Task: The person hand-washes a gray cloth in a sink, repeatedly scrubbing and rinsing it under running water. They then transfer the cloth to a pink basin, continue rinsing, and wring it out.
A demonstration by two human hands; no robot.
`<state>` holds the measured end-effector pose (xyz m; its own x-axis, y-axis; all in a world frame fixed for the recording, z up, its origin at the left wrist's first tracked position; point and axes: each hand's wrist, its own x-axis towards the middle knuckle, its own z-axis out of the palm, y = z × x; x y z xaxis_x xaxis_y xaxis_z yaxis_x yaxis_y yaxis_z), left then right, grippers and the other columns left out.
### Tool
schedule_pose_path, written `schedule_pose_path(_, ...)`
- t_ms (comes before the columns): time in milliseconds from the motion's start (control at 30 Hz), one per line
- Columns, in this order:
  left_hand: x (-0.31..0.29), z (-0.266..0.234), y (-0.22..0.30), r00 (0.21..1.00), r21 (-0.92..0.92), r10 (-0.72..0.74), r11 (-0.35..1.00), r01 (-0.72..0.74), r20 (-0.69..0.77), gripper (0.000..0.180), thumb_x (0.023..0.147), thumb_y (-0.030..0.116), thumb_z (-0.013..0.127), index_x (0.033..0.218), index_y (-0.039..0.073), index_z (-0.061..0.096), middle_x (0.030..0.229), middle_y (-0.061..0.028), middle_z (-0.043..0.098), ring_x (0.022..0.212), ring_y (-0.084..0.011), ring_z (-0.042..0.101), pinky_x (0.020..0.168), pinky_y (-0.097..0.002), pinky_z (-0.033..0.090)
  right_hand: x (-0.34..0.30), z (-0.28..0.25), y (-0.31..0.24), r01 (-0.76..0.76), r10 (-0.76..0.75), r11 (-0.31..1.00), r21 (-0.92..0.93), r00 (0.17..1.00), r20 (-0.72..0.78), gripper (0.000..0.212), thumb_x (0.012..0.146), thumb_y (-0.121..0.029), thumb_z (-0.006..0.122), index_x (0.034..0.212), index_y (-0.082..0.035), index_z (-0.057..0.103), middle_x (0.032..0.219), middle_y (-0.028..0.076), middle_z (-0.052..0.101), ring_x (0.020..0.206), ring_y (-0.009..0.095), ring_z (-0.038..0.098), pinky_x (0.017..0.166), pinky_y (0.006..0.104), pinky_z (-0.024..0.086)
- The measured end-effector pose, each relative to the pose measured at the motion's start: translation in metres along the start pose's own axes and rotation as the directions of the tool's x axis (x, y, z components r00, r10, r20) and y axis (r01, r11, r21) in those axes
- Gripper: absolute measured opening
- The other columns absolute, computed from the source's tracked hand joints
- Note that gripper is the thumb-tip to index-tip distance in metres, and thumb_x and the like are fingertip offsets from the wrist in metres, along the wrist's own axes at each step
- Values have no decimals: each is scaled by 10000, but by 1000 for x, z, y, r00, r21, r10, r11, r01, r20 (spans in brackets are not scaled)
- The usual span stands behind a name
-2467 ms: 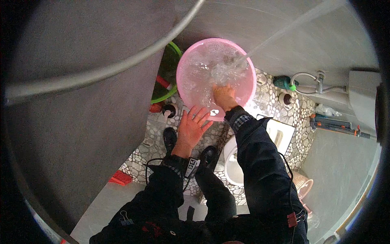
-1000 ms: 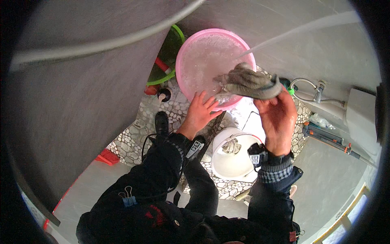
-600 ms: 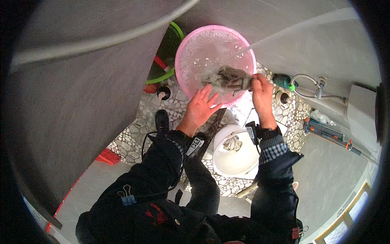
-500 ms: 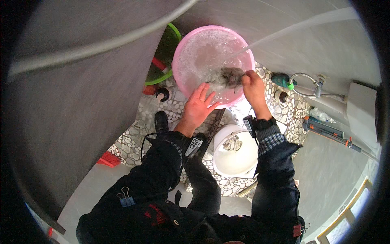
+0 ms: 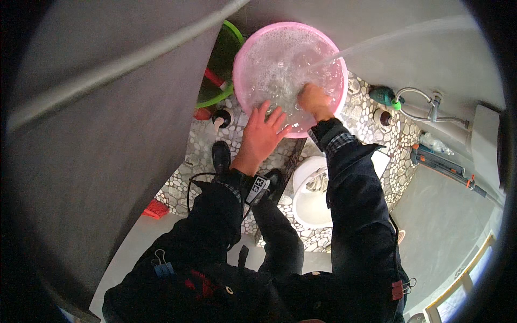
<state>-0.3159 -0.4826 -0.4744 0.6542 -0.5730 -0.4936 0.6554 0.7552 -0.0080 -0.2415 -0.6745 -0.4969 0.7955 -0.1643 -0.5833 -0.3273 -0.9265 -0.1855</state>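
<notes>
A round pink basin (image 5: 243, 97) holds foamy, cloudy water (image 5: 274, 59), its surface rippled and splashing. My left hand (image 5: 261, 132) is open, fingers spread over the basin's near rim, with nothing in it. At the right side, my right hand (image 5: 314, 100) dips into the water, its fingers curled and partly covered. The dark grey cloth it was gripping is now hidden beneath the surface. A pale, translucent streak (image 5: 377, 40), a hose or a jet of water, slants from the upper right into the basin.
A green-rimmed tub (image 5: 237, 37) stands left of the basin. Bottles (image 5: 221, 118) (image 5: 382, 117) flank it on the pebble-patterned floor. Behind my right arm sits a white bucket (image 5: 309, 215) with cloth inside. A metal tap hose (image 5: 412, 102) is on the right wall. A grey pipe crosses the upper left.
My right hand has moved left and down into the basin, and the grey cloth has gone out of sight under the water. My left hand stays spread at the rim.
</notes>
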Motion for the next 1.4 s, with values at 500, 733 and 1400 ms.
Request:
schedule_pose_path(500,26,18,-5,972,192,208,955,-226,106,432,946,408,426,1241,98,484,1180,-55,558,1107,-193,528,938,-371,437,-139,-65,-50,600,-405,605,524,798,-447,332,721,-93,617,1025,38,596,1078,223,551,1047,397,504,898,404,436)
schedule_pose_path(733,51,-11,-10,988,-3,152,988,-152,7,377,945,314,455,1241,82,468,1183,-80,543,1089,-215,530,919,-362,445,-109,-31,-79,403,-269,841,361,890,-368,397,743,-226,651,1074,-21,573,1174,171,513,1060,380,468,866,427,456)
schedule_pose_path(1400,37,26,34,865,517,500,753,-407,-48,471,892,166,518,1351,153,410,1315,-10,425,1233,-179,370,1027,-396,282,-19,-49,72,-199,238,969,149,917,-319,359,813,-217,594,1065,28,522,1019,258,587,891,436,589,791,464,487)
